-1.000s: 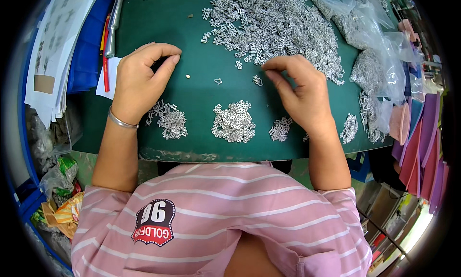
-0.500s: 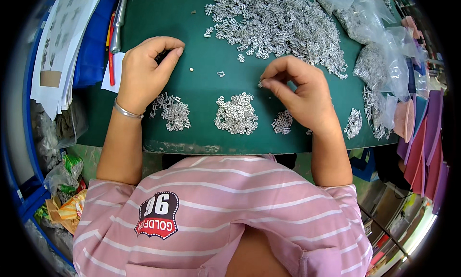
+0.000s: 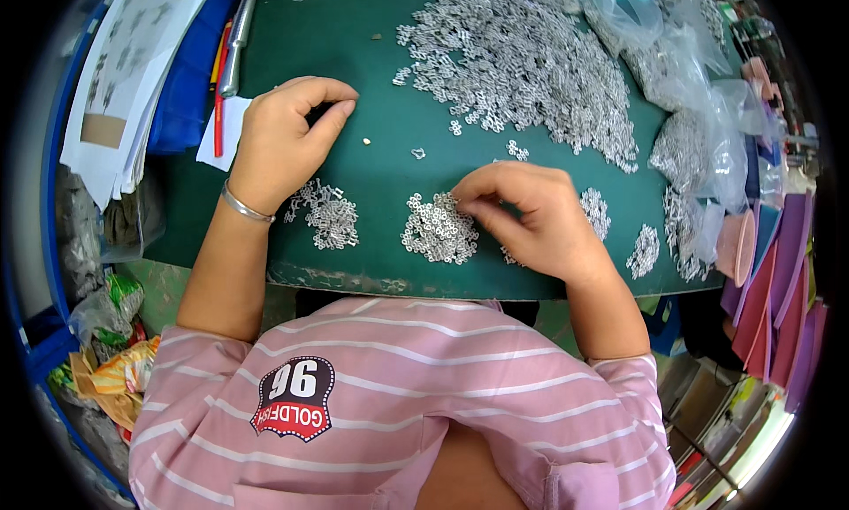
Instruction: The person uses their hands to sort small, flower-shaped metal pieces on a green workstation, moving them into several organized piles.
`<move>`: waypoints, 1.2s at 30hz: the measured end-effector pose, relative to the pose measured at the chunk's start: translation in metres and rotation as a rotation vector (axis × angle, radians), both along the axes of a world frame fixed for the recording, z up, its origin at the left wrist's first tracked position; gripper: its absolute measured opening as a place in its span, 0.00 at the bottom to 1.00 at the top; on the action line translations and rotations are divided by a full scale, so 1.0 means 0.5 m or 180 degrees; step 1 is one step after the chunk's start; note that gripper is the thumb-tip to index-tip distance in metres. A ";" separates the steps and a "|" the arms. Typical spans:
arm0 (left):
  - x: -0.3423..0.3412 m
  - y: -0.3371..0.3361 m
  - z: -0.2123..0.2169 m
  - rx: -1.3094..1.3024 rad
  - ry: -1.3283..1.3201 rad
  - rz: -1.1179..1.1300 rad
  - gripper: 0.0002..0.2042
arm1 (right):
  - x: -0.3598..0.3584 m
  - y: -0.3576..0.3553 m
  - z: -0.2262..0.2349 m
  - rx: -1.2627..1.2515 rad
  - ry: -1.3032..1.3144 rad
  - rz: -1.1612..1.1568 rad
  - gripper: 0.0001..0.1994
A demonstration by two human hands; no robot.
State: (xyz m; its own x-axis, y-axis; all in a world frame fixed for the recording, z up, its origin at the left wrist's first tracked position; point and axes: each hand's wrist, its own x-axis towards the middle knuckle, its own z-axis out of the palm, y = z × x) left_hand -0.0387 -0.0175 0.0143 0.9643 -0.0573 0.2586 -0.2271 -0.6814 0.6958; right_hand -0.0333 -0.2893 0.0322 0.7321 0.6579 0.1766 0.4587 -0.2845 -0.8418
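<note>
My right hand (image 3: 531, 214) reaches over the middle pile (image 3: 439, 232) of small silver looped metal pieces. Its thumb and forefinger come together at the pile's upper right edge, on a tiny metal piece hard to tell from those below. My left hand (image 3: 296, 134), a metal bangle on its wrist, hovers or rests above the left pile (image 3: 332, 218). Its thumb and forefinger tips meet in a pinch; anything between them is too small to see. A loose bent metal piece (image 3: 418, 154) lies on the green tabletop (image 3: 371, 170) between the hands.
A large heap of metal pieces (image 3: 522, 68) spreads across the far side. Smaller piles (image 3: 644, 251) lie at the right, beside clear plastic bags (image 3: 685, 148) of pieces. Papers (image 3: 133, 59), a blue tray (image 3: 181, 103) and a red pencil (image 3: 218, 125) are at the left.
My right hand has moved left and nearer, bringing its pinched piece to the middle pile. Another small pile and a few loose pieces are uncovered. My left hand keeps its pinch.
</note>
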 end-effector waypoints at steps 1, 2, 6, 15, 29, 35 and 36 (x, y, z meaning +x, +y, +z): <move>0.003 0.001 0.001 0.0006 0.0006 0.0007 0.05 | 0.012 -0.004 0.001 -0.0028 -0.0296 -0.0141 0.06; 0.002 0.000 0.000 0.0044 -0.0011 0.0000 0.05 | 0.021 -0.008 0.003 -0.0133 -0.0345 -0.0361 0.06; 0.001 0.004 0.003 0.0100 -0.0035 0.0002 0.04 | 0.065 0.011 0.004 -0.0368 -0.0970 -0.0429 0.07; 0.001 0.006 -0.002 0.0012 -0.0113 -0.0083 0.04 | 0.085 0.037 -0.007 -0.0556 -0.0988 -0.0376 0.06; 0.001 0.008 -0.002 -0.0014 -0.0020 -0.0055 0.04 | 0.103 0.040 -0.025 -0.0904 -0.1907 -0.0211 0.07; -0.001 0.008 0.001 0.0085 -0.0105 -0.0071 0.04 | 0.083 0.030 0.003 -0.0519 -0.0649 -0.0585 0.05; -0.002 0.009 -0.001 0.0091 -0.0119 -0.0068 0.04 | 0.076 0.023 0.006 -0.0445 -0.0336 -0.0439 0.06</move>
State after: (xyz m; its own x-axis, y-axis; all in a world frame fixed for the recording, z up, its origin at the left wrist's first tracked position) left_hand -0.0400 -0.0132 0.0140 0.9524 -0.0855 0.2925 -0.2672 -0.6955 0.6669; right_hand 0.0046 -0.2776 0.0354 0.7992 0.5763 0.1710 0.4908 -0.4613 -0.7391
